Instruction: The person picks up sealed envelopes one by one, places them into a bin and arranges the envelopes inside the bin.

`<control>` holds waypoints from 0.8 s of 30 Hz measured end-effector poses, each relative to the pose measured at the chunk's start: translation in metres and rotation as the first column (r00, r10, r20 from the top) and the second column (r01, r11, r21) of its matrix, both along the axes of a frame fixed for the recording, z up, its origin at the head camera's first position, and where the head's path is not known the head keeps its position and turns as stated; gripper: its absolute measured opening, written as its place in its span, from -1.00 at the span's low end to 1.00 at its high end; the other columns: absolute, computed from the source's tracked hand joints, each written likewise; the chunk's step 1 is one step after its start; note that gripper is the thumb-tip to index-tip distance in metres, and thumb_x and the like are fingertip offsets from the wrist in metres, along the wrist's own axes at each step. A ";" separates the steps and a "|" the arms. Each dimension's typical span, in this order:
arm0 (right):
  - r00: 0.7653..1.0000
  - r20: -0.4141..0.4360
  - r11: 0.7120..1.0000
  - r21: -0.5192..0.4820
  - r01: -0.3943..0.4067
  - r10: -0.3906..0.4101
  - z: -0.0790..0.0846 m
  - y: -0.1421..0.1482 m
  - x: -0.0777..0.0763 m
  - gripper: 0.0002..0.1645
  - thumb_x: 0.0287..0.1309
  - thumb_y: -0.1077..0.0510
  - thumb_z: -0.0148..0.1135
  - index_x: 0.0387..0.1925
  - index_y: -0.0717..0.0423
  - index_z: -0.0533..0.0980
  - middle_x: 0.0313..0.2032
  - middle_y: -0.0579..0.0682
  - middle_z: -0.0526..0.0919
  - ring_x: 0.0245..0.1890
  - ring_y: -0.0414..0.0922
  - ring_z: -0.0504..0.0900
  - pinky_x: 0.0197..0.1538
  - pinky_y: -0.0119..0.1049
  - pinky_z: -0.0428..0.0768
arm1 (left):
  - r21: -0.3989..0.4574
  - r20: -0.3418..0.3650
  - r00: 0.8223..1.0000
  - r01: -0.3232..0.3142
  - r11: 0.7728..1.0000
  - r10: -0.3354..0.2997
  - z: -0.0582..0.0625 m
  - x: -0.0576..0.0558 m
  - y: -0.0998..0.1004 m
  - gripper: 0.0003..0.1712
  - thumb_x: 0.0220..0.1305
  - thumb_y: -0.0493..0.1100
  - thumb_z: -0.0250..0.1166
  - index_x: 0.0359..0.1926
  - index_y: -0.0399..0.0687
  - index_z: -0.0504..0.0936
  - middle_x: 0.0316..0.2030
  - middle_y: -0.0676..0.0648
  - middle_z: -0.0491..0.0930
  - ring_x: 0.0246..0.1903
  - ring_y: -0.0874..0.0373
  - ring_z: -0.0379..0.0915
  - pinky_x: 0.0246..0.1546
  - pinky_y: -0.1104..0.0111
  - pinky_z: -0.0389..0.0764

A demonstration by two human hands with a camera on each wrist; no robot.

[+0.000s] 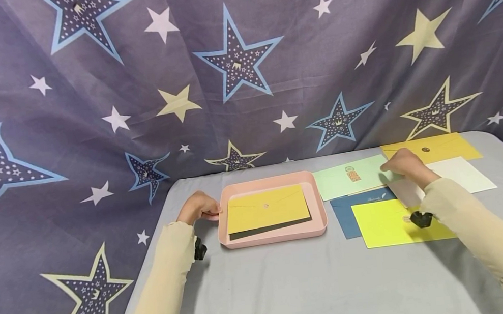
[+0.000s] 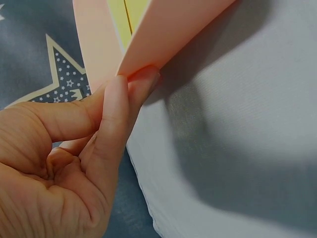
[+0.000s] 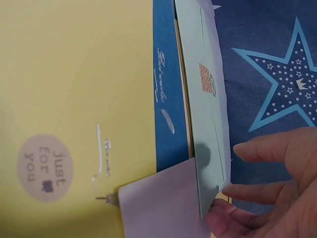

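My left hand (image 1: 199, 207) pinches the left rim of a pink tray (image 1: 278, 237) between thumb and fingers, as the left wrist view shows close up. Inside the tray lies a yellow envelope (image 1: 251, 218) on top of a black envelope (image 1: 270, 228). My right hand (image 1: 406, 165) is at the right end of a mint green envelope (image 1: 332, 181) bearing an orange patterned sticker. In the right wrist view its lower fingertips (image 3: 223, 215) touch that envelope's end, while the upper finger stands apart from it.
Around the right hand lie a dark blue envelope (image 1: 345, 218), a bright yellow one (image 1: 379, 230) with a round "just for you" sticker, white envelopes (image 1: 465, 175) and a golden yellow envelope (image 1: 453, 146). A star-patterned curtain (image 1: 257, 125) hangs behind the grey cloth-covered table (image 1: 283, 286).
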State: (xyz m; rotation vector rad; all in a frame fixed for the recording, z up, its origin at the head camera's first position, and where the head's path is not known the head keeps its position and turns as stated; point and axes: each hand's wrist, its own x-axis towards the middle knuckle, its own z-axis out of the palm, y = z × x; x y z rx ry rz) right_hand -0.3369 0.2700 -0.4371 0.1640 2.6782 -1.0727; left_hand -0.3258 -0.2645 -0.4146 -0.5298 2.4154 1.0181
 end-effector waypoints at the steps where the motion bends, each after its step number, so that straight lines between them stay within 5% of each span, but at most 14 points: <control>1: 1.000 -0.002 1.000 -0.003 0.006 -0.006 0.000 0.000 0.000 -0.53 0.15 0.13 0.28 -0.72 -0.04 0.23 -0.69 -0.18 0.22 -0.58 -0.18 0.28 -0.44 -0.34 0.40 | -0.003 0.001 1.000 0.001 1.000 -0.001 0.000 0.000 0.000 -0.98 0.27 -0.46 0.26 -0.29 -0.40 0.62 -0.55 -0.03 0.51 -0.65 0.30 0.54 -0.43 0.51 0.76; 7: 0.999 -0.002 0.995 0.081 0.051 -0.051 -0.004 -0.004 0.003 -0.69 0.07 0.10 0.40 -0.49 0.23 0.46 -0.53 -0.03 0.42 -0.41 -0.05 0.41 -0.37 -0.33 0.48 | -0.055 0.010 1.000 0.000 0.999 0.001 0.000 -0.002 0.000 -0.88 0.26 -0.44 0.30 -0.43 -0.29 0.62 -0.57 -0.01 0.55 -0.65 0.30 0.53 -0.42 0.49 0.76; 14: 0.996 0.008 0.986 0.142 0.091 -0.093 -0.008 -0.011 0.001 -0.47 0.05 -0.05 0.51 -0.38 0.32 0.47 -0.34 0.20 0.50 -0.21 0.15 0.42 -0.03 0.07 0.56 | -0.092 0.022 1.000 -0.005 0.996 0.008 0.004 -0.002 0.003 -0.95 0.23 -0.43 0.31 -0.38 -0.34 0.66 -0.57 -0.04 0.58 -0.66 0.28 0.56 -0.46 0.47 0.75; 18: 0.996 0.006 0.983 0.165 0.086 -0.089 -0.010 -0.012 -0.002 -0.40 0.05 -0.05 0.52 -0.27 0.42 0.50 -0.05 0.44 0.53 0.04 0.39 0.40 0.34 0.35 0.34 | -0.098 0.003 1.000 -0.007 0.995 0.008 0.000 -0.002 0.002 -0.98 0.24 -0.43 0.32 -0.33 -0.36 0.66 -0.58 -0.04 0.56 -0.68 0.29 0.54 -0.50 0.48 0.74; 24: 0.990 0.048 0.979 0.163 0.120 -0.129 -0.009 -0.015 -0.002 -0.18 0.04 -0.03 0.54 0.03 0.59 0.42 0.15 0.54 0.41 0.23 0.51 0.27 0.44 0.36 0.25 | -0.079 0.002 1.000 -0.010 0.997 0.010 0.000 -0.003 0.001 -0.98 0.23 -0.44 0.30 -0.33 -0.39 0.65 -0.57 -0.03 0.54 -0.69 0.30 0.53 -0.47 0.48 0.76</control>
